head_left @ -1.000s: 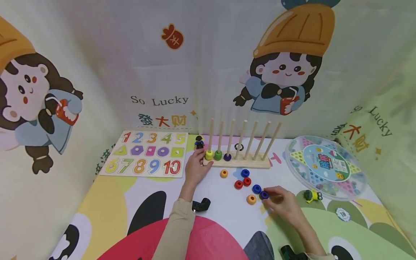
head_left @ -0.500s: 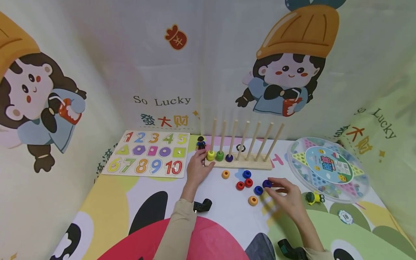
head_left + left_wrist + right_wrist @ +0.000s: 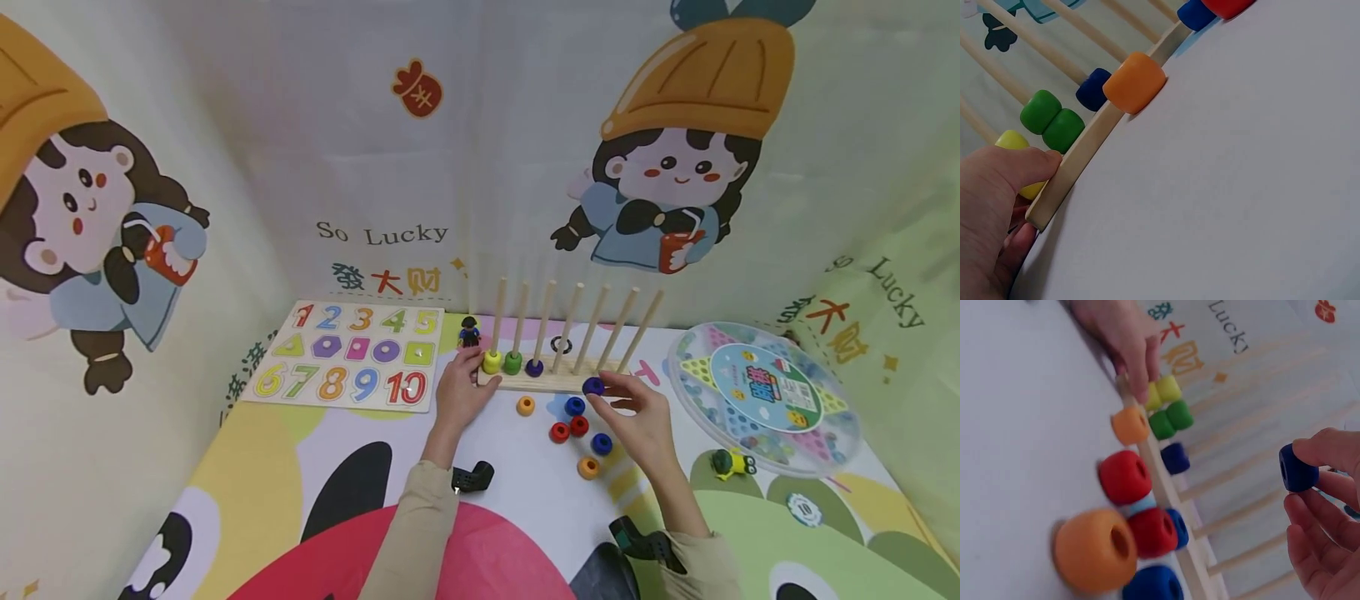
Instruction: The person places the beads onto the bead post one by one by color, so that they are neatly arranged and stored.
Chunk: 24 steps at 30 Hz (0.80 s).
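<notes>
My left hand [image 3: 462, 395] grips the left end of a wooden peg rack [image 3: 551, 381], thumb on the front edge and fingers behind. Yellow beads [image 3: 492, 362], two green beads [image 3: 1064, 130] and one dark blue bead [image 3: 534, 367] sit on its three leftmost pegs. My right hand [image 3: 637, 417] pinches another dark blue bead [image 3: 1298, 468] between thumb and fingers, raised off the table near the rack's right front. Loose on the table in front lie two red beads [image 3: 559, 432], two orange beads [image 3: 526, 406] and two blue beads [image 3: 602, 443].
A number puzzle board [image 3: 342, 357] lies left of the rack, with a small toy figure [image 3: 469, 332] between them. To the right are a round plastic game box [image 3: 765, 396], a yellow-green toy [image 3: 732, 463] and a round chip [image 3: 804, 509]. A patterned cloth backdrop hangs behind.
My right hand has lifted the dark blue bead from beside the loose beads and carried it forward to the rack. My left hand stays on the rack's end.
</notes>
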Available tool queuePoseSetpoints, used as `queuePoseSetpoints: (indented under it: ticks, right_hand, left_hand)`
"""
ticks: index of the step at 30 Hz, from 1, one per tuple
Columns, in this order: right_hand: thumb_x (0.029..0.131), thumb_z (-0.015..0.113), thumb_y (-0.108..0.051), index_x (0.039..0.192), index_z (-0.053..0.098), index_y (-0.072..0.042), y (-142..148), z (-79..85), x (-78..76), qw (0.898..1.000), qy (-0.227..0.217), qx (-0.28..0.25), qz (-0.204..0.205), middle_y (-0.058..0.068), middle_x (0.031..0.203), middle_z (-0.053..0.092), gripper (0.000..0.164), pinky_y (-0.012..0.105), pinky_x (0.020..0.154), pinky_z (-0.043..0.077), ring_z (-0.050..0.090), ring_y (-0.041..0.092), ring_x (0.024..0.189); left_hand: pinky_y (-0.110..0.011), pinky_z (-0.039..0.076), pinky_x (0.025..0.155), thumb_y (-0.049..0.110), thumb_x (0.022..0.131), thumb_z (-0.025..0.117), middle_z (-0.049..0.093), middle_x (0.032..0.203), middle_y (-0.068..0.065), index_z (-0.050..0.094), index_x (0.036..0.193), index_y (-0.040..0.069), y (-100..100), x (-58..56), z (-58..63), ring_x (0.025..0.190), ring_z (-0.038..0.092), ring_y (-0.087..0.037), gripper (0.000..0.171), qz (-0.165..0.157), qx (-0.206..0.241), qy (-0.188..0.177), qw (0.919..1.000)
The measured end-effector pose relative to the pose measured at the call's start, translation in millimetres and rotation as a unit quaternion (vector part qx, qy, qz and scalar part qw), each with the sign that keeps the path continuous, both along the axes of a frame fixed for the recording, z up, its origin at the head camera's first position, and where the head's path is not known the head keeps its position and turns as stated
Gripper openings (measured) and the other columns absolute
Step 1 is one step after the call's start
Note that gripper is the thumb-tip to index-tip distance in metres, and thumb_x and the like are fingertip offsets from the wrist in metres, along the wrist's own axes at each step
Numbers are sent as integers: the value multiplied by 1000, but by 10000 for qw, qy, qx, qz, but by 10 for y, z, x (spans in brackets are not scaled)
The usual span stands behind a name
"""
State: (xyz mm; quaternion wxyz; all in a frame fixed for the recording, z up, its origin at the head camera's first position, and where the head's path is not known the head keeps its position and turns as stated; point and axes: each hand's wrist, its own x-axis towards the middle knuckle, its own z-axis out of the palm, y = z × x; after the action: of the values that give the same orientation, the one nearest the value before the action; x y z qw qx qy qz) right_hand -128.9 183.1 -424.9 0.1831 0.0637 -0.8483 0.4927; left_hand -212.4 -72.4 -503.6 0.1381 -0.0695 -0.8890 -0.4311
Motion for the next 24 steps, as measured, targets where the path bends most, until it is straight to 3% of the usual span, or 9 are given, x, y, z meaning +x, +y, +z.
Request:
queuePoseSetpoints:
  ticks: [9, 17, 24]
  right_hand:
    - [80, 77, 6, 109, 69, 11, -356, 381, -32, 9996, 205, -190, -102, 24, 103, 70, 31, 28, 75, 57, 66, 41, 89]
    - [84, 78, -7, 113, 71, 1, -332, 279, -257, 9996, 228, -178, -67, 16, 106, 70, 31, 23, 78, 54, 67, 31, 92]
    - [82, 79, -4, 110, 71, 3, -370, 353, -358, 9982, 576, -81, 143, 16, 101, 70, 30, 17, 75, 52, 67, 28, 89]
  left_hand:
    - [-37, 53, 87, 26, 84, 79, 57, 135, -8, 65, 127, 1, -9, -8, -2, 112, 57, -27, 52, -16, -50, 3, 10000]
    - [-38, 51, 90, 28, 85, 78, 56, 137, -7, 64, 129, 2, 3, -13, -4, 115, 56, -26, 54, -43, -66, -145, 9999]
    - [-38, 52, 89, 27, 84, 79, 57, 136, -8, 64, 128, 1, 1, -11, -21, 114, 57, -27, 53, 10, -64, -22, 10000]
